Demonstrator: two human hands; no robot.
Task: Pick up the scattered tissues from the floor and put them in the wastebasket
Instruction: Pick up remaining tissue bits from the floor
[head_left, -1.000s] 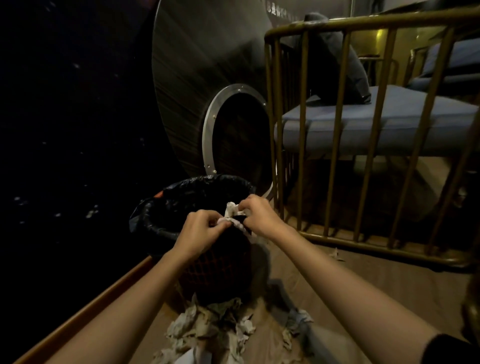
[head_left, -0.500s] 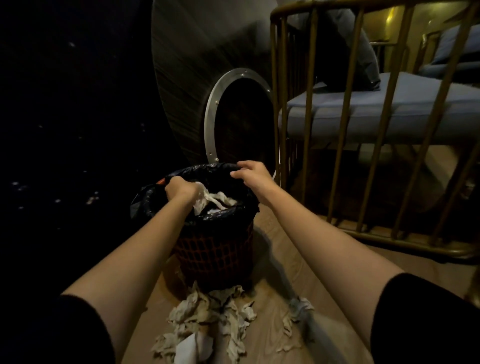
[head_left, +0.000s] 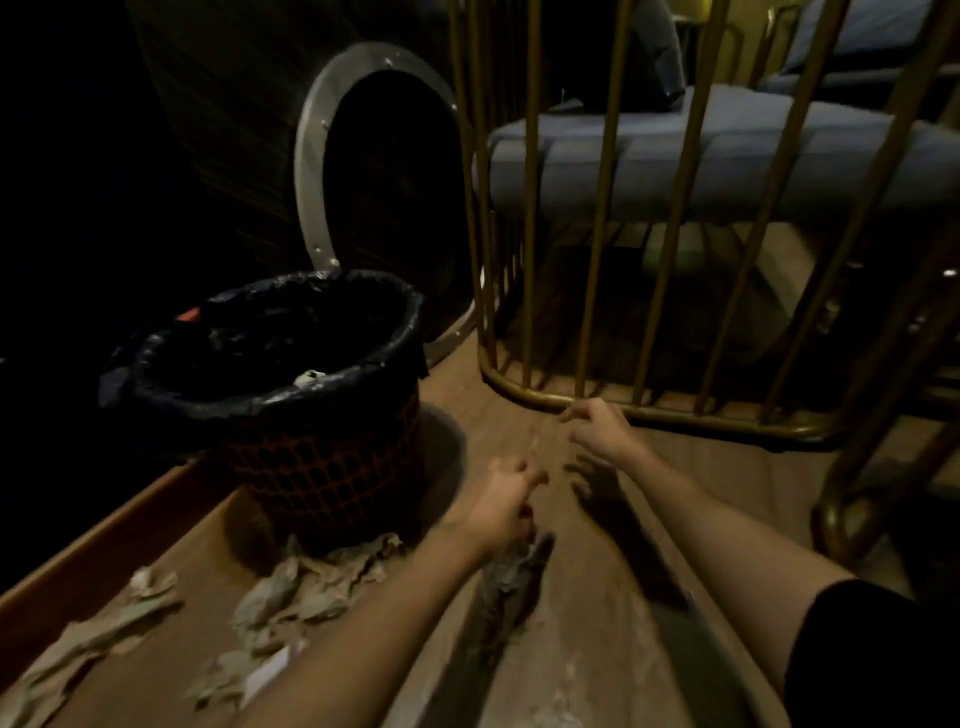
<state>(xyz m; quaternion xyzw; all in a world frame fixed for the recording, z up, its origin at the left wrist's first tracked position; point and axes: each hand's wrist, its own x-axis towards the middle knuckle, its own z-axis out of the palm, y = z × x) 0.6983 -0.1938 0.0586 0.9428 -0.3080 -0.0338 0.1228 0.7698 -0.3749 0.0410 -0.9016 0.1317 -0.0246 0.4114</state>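
both hands (head_left: 597, 431) empty, fingers loosely open | tissues (head_left: 306, 587) hug wastebasket (head_left: 322, 467) base (blurry) | careless grab could tip it

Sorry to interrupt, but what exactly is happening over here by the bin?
A person is clearing tissues off the floor into the wastebasket. Both the left hand and right hand are empty, reaching low over the floor beside it. Crumpled tissues lie at its base, so the job isn't finished.
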